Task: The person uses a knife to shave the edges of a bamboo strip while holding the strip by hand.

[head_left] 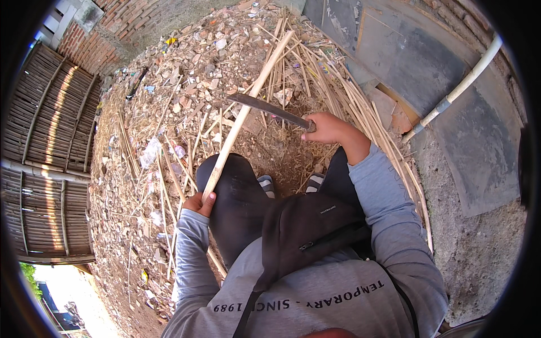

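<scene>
My left hand point(199, 204) is closed round the near end of a long pale bamboo strip point(241, 120), which slants up and away to the right past my knee. In my right hand point(327, 129) is the handle of a machete point(269, 107). Its dark blade points left and crosses the strip about midway along; whether it touches or only passes over, I cannot tell. My fingers wrap the handle and hide part of it.
Split bamboo strips point(360, 110) lie in a long pile to the right, others on the left. Rubble point(186, 84) and litter cover the ground. Grey panels point(394, 50) and a pale pole point(456, 90) stand at right, a bamboo wall point(48, 152) at left, a brick wall point(135, 28) behind.
</scene>
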`<state>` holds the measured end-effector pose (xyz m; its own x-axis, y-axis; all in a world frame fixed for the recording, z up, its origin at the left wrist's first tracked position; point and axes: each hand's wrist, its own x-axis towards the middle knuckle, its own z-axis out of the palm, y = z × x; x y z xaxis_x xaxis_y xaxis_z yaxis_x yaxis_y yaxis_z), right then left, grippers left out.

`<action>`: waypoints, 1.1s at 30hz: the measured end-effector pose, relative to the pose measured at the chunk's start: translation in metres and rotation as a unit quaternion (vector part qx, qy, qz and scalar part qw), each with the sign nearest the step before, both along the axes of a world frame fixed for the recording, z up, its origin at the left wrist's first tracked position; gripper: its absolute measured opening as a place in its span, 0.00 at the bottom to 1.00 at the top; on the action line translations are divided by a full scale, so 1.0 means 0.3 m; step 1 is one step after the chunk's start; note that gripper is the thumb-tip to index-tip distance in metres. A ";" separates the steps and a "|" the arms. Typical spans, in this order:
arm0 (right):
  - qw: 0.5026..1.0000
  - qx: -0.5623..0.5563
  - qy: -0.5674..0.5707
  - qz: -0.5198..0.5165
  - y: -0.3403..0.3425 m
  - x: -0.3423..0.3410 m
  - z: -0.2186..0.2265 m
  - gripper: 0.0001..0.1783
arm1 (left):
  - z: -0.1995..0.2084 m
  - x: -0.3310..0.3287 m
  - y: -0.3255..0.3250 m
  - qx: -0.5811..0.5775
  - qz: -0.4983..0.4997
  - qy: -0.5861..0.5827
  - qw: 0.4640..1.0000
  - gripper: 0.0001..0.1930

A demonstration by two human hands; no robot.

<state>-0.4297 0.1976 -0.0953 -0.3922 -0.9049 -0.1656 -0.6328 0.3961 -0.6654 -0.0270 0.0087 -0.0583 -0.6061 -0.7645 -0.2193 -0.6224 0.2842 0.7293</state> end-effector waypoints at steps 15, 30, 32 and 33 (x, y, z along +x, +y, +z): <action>1.000 0.000 -0.014 0.001 0.005 0.000 -0.003 0.30 | 0.011 -0.001 0.005 0.024 0.003 -0.001 1.000 0.31; 1.000 0.017 -0.003 0.015 -0.001 -0.015 -0.021 0.33 | 0.016 -0.005 0.007 0.015 -0.004 -0.002 1.000 0.28; 1.000 0.013 -0.004 0.019 -0.002 -0.022 -0.031 0.32 | 0.008 -0.001 0.002 0.012 -0.008 0.001 1.000 0.28; 1.000 0.012 -0.004 0.021 -0.001 -0.022 -0.035 0.32 | -0.003 0.003 -0.006 0.009 -0.012 0.002 1.000 0.28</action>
